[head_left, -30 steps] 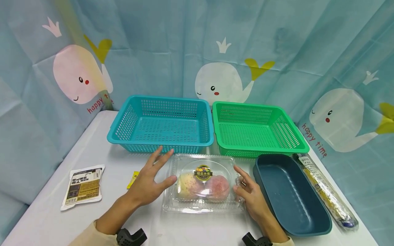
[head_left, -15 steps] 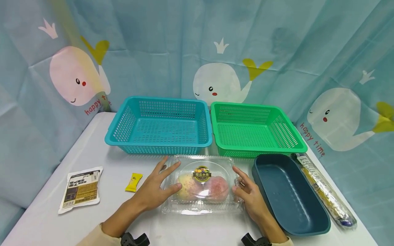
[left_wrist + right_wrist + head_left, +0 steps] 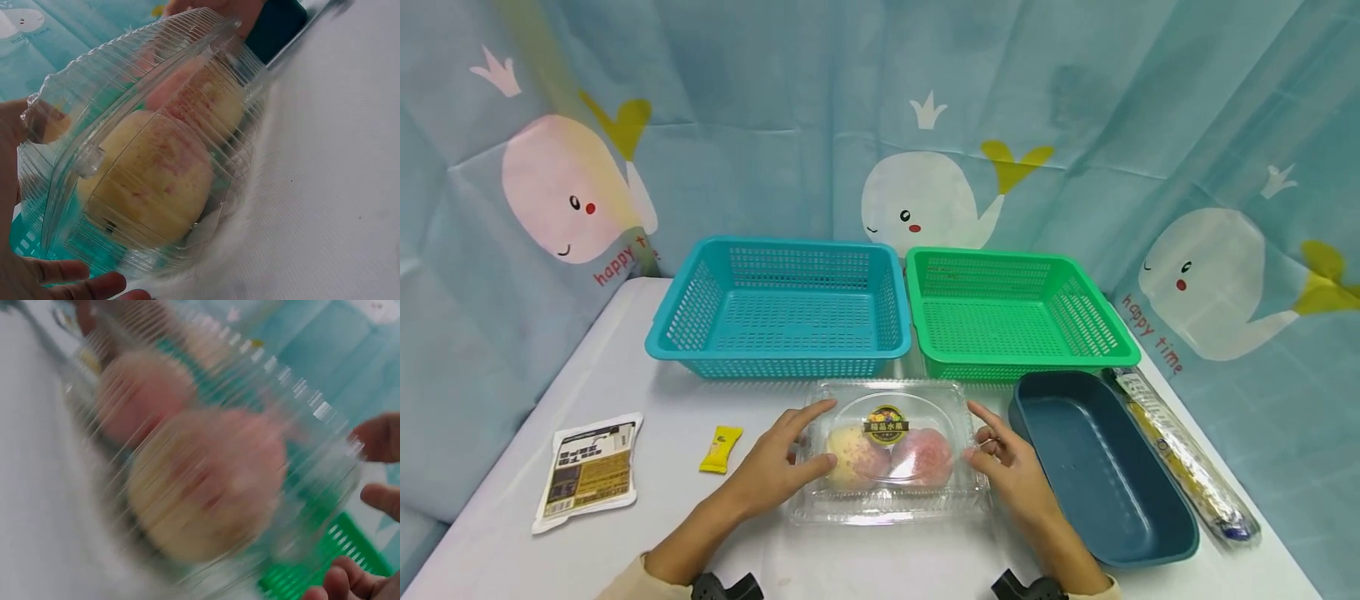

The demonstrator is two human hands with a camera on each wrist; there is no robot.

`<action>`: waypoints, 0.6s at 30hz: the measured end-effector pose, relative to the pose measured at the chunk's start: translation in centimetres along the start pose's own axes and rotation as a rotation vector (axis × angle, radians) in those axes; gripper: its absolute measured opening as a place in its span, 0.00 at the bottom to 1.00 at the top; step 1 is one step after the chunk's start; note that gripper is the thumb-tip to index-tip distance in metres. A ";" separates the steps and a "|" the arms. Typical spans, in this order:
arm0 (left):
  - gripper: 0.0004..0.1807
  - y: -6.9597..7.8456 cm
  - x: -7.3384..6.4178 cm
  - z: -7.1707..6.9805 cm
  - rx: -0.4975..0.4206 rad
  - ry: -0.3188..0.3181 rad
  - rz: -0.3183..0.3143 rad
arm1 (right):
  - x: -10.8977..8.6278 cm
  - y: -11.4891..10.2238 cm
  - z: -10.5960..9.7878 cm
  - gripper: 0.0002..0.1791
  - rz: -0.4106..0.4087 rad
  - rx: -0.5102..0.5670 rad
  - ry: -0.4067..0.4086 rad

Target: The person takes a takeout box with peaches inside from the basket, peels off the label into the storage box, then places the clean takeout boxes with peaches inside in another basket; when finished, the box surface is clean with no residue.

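Note:
A clear plastic clamshell fruit box [image 3: 887, 504] lies on the white table, lid down, with a round gold-and-black label on top. Two peaches sit inside, a yellowish one [image 3: 853, 462] on the left and a pinker one [image 3: 922, 458] on the right. My left hand [image 3: 767, 467] is at the box's left side, thumb and index finger reaching over the lid's edge. At the right side is my right hand [image 3: 1015, 471], its index finger and thumb beside the lid's edge. In the left wrist view, the lower fingers [image 3: 87, 284] are spread beside the box.
A blue basket [image 3: 778, 368] and a green basket [image 3: 1030, 367] stand behind the box. On the right are a dark blue tub [image 3: 1105, 483] and a long shiny packet [image 3: 1187, 462]. A yellow sachet [image 3: 721, 448] and a white-and-brown pouch [image 3: 589, 471] lie left.
My left hand has moved right and closer to the box's left side, uncovering the yellow sachet. The right hand has stayed by the right side. The head view has shifted slightly.

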State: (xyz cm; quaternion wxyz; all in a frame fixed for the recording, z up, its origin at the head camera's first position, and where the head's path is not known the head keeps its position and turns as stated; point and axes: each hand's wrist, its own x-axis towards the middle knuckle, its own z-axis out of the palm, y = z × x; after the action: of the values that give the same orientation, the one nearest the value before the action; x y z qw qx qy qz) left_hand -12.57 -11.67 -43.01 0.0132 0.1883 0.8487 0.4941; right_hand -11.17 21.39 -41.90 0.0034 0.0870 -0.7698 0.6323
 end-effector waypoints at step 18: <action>0.34 -0.4 -0.2 0.1 -0.037 0.023 0.001 | 3.7 -8.6 -1.1 0.28 -0.165 -0.144 -0.160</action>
State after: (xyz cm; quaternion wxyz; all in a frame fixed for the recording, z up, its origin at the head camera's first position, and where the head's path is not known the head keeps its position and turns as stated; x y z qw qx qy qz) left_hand -12.53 -11.86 -43.42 0.0068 0.1829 0.8392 0.5120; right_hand -13.76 20.42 -32.84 0.0004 0.1997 -0.8013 0.5640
